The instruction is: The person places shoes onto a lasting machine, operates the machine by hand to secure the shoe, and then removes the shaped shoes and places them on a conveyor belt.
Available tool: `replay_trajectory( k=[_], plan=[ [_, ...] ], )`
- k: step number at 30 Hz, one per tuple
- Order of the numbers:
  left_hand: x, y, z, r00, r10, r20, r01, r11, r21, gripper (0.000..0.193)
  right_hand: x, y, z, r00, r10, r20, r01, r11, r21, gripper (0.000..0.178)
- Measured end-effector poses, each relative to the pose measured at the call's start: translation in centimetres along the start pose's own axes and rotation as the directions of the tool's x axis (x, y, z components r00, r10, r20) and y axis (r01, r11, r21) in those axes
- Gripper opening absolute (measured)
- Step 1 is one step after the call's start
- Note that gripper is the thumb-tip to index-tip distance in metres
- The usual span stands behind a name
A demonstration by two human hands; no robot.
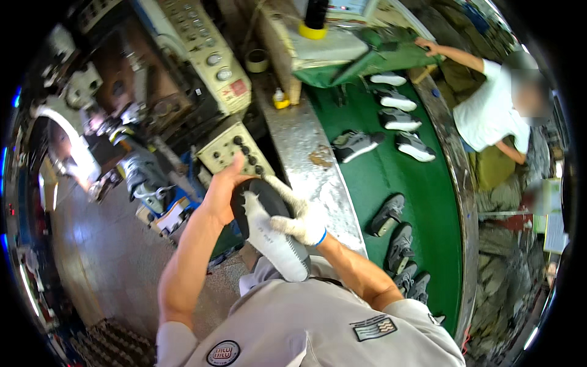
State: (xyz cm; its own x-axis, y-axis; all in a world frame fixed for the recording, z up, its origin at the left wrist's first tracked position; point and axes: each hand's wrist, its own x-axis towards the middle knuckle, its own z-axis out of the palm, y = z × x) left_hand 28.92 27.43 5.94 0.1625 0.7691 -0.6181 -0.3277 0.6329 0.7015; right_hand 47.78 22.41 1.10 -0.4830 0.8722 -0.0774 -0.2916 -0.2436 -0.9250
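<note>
Right now I have both hands on one sneaker, held up in the air close to my chest, sole side turned up toward me, dark upper at the far end and white sole running back toward my shirt. My bare left hand cups the dark toe end from the far left, fingers wrapped around it and the thumb pointing up. My right hand, in a white knit glove, lies across the sole with its fingers curled over the edge, gripping it

Just beyond my left hand sits a beige control box with a row of dark knobs, and past that a bigger machine panel. I judge that a careless swing of the sneaker could knock those knobs. To the right of my gloved hand runs the metal rim of a green conveyor surface carrying more grey sneakers; if my grip loosens, the sneaker could drop among them or onto the floor near my feet. Another person leans over the far end of that belt, well apart from my hands
</note>
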Motion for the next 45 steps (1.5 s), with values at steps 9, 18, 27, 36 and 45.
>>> replay_trajectory(
  k=[9,18,27,36,45],
  plan=[
    [8.2,-4.4,12.0,0.781,-0.357,0.511,0.098,0.88,0.466,0.036,-8.3,4.8,-11.1,0.931,-0.163,-0.325,0.237,0.951,0.201,0.095],
    [13.3,-9.0,16.3,0.626,-0.499,0.6,0.189,0.843,0.504,0.035,-4.4,-3.7,-27.5,0.502,-0.027,-0.865,0.557,0.774,0.3,0.042],
    [18.0,-10.2,15.1,0.656,-0.517,0.55,0.204,0.823,0.531,0.038,-4.7,6.7,-23.8,0.742,0.14,-0.656,0.321,0.785,0.53,0.067],
    [17.5,-9.3,15.9,0.658,-0.507,0.556,0.194,0.828,0.526,0.04,1.4,-6.3,-26.8,0.762,-0.127,-0.635,0.435,0.827,0.356,0.085],
    [18.4,-7.9,13.5,0.691,-0.445,0.569,0.17,0.866,0.471,0.041,0.2,3.5,-22.5,0.805,-0.076,-0.589,0.228,0.955,0.188,0.061]
  ],
)
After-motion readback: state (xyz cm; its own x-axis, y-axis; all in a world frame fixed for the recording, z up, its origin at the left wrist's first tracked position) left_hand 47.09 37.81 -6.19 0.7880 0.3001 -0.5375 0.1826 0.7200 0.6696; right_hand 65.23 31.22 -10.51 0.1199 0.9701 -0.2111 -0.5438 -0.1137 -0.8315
